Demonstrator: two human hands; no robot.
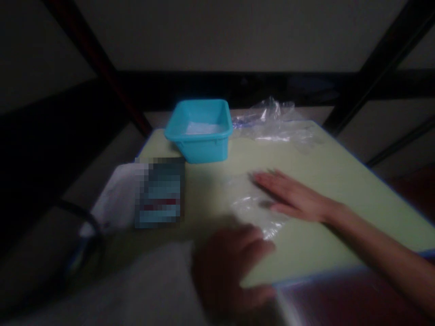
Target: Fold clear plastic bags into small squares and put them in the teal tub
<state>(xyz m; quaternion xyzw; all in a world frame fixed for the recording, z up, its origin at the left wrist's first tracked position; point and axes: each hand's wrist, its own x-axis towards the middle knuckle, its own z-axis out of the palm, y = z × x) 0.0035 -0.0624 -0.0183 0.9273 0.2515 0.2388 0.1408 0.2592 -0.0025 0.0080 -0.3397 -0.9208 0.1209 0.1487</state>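
My right hand (292, 197) lies flat with its fingers stretched out, pressing on a clear plastic bag (253, 210) in the middle of the pale green table (340, 190). My left hand (231, 267) is near the table's front edge, close to the camera, dark and blurred, fingers loosely curled beside the bag's near end. Whether it holds anything is not clear. A turquoise plastic tub (200, 129) stands at the far side of the table with something white inside.
More crumpled clear plastic (275, 122) lies at the back right, next to the tub. A white cloth or paper (115, 199) with a blurred dark item (159, 192) sits at the left. Dark metal frame bars (374, 68) rise around the table.
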